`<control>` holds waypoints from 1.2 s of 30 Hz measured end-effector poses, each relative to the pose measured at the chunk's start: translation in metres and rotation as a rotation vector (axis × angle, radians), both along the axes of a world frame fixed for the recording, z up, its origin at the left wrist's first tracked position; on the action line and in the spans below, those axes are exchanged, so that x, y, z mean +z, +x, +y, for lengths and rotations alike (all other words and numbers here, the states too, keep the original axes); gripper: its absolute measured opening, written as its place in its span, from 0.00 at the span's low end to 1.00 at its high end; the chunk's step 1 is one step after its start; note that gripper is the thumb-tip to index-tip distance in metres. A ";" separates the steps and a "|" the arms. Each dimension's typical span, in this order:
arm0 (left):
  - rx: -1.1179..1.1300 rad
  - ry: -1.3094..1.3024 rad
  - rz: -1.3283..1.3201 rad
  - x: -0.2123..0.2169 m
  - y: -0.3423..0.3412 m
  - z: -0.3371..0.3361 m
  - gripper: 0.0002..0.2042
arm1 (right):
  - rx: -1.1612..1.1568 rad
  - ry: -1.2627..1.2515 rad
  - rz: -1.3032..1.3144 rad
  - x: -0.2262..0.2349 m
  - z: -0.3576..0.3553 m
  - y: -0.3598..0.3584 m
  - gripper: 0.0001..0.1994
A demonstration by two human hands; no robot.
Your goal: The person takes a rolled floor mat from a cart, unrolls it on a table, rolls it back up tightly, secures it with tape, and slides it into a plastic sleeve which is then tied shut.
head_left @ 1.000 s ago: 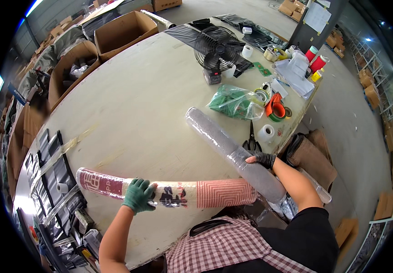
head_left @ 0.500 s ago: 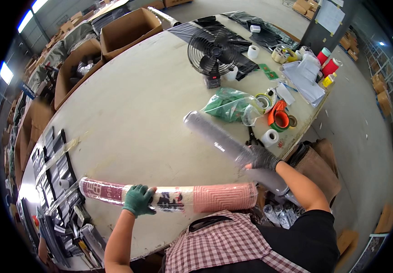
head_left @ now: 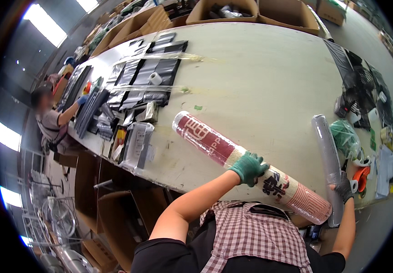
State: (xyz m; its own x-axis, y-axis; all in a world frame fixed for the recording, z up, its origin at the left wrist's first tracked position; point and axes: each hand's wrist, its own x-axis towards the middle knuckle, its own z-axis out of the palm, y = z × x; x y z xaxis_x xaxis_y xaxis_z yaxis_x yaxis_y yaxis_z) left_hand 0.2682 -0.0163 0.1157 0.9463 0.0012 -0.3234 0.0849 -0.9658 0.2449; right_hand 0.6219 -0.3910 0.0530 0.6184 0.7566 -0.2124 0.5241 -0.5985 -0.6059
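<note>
A person in two gloves is handling two wrapped rolls at the lower right of the frame: the left hand [head_left: 248, 167], its grip wrapping the red-and-cream roll [head_left: 251, 166] lying across the pale worktop [head_left: 260, 77] edge, and the right hand [head_left: 343, 186], its grip closing around one grey film-wrapped roll [head_left: 327, 157] just beside it.

The rolled mat [head_left: 251, 168] under the green-gloved left hand [head_left: 248, 167] shows dark red at its far end, beige with black marks in the middle, and fine red lines on pale pink nearest the body. The roll [head_left: 328, 159] above the dark-gloved right hand [head_left: 343, 186] is translucent grey, and the bench [head_left: 260, 73] beyond both hands is pale cream.
</note>
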 end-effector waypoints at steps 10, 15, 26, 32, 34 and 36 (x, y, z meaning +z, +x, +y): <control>0.191 -0.059 -0.073 -0.022 -0.063 -0.048 0.29 | -0.088 -0.032 -0.164 -0.005 0.020 -0.014 0.38; 0.252 -0.101 -0.081 -0.010 -0.077 -0.047 0.28 | -0.146 -0.032 -0.187 0.002 0.027 -0.029 0.38; 1.026 -0.048 -0.769 -0.029 -0.239 0.080 0.11 | 0.163 0.093 -0.791 0.058 0.177 -0.099 0.27; 1.470 0.696 -0.256 -0.037 -0.383 0.154 0.16 | 0.802 0.200 0.213 0.077 0.444 -0.329 0.11; 1.454 0.696 -0.125 -0.051 -0.396 0.163 0.14 | 0.825 0.194 0.290 0.049 0.517 -0.399 0.13; 1.434 0.618 -0.231 -0.067 -0.403 0.166 0.11 | 0.853 0.048 0.373 0.014 0.578 -0.455 0.15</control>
